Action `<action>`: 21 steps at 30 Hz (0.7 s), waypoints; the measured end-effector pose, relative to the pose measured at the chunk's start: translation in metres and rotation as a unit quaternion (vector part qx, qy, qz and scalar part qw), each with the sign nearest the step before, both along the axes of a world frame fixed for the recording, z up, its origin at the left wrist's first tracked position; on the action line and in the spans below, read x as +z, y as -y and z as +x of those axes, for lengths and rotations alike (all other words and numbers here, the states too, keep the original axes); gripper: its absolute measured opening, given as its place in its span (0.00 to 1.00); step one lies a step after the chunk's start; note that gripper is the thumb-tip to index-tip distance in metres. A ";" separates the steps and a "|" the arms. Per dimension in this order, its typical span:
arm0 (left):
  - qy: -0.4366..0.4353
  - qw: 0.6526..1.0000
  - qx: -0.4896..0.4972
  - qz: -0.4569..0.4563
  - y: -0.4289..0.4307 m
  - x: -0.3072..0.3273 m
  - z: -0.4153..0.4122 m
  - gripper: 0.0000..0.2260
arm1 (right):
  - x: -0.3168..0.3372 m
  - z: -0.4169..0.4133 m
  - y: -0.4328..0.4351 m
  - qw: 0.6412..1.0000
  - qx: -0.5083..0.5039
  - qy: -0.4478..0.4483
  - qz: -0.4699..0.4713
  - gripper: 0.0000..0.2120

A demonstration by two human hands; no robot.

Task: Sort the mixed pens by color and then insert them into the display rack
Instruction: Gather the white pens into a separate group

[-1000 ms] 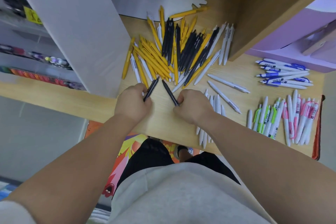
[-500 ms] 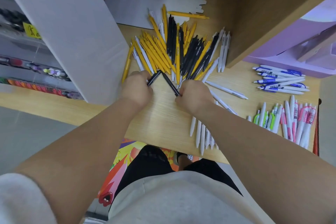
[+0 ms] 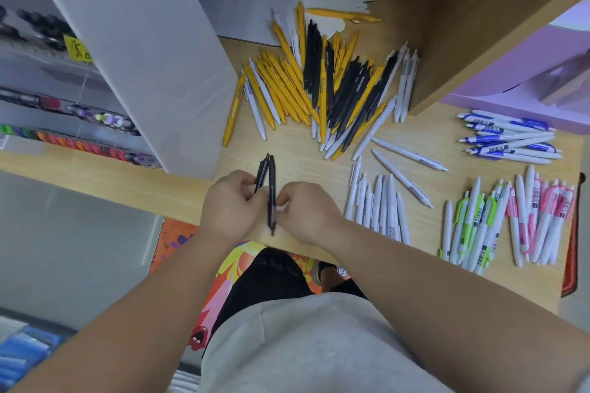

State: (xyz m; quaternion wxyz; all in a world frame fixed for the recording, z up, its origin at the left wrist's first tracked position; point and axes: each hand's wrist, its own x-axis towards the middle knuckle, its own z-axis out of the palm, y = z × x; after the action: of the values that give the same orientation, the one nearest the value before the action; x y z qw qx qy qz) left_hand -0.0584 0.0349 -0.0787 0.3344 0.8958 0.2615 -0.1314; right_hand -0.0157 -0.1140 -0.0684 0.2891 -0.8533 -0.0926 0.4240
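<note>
The black pens [image 3: 271, 182] stand together over the near edge of the surface [image 3: 297, 166], points toward me. My left hand [image 3: 228, 205] curls round them from one side; my right hand [image 3: 307, 211] pinches them from the other. Beyond lies the mixed pile [image 3: 314, 86] of yellow, black and white pens. To the right lie sorted groups: white pens [image 3: 380, 206], green-clipped pens [image 3: 467, 228], pink-clipped pens [image 3: 542, 217] and blue-clipped pens [image 3: 507, 141].

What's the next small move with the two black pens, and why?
Probably lay the black pens down together on the table right there: left hand and right hand both pinch them, white pens and other colours already lie grouped to the right, and no black group shows yet.
</note>
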 end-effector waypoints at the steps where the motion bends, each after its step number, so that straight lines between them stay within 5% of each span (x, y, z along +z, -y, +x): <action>1: 0.006 1.000 0.000 0.002 0.003 -0.001 0.000 0.11 | 0.001 -0.003 -0.001 1.000 0.013 -0.015 0.024 0.11; 6: 0.012 0.998 -0.052 0.039 0.008 -0.003 0.011 0.12 | 0.006 0.005 0.026 0.998 0.035 0.037 -0.021 0.10; 15: 0.004 0.995 -0.041 0.088 -0.006 0.002 0.021 0.16 | 0.006 0.033 0.145 0.931 -0.207 0.281 -0.107 0.09; 21: 0.051 0.990 -0.102 0.079 0.043 0.019 0.021 0.18 | -0.003 0.046 0.180 0.922 -0.104 0.285 -0.240 0.12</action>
State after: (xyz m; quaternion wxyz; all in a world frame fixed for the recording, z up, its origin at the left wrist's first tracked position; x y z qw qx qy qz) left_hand -0.0376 -0.0080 -0.0600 0.2603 0.9470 0.1610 -0.0977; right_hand 0.0307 -0.2935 -0.0711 0.0792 -0.9868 0.0230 0.1395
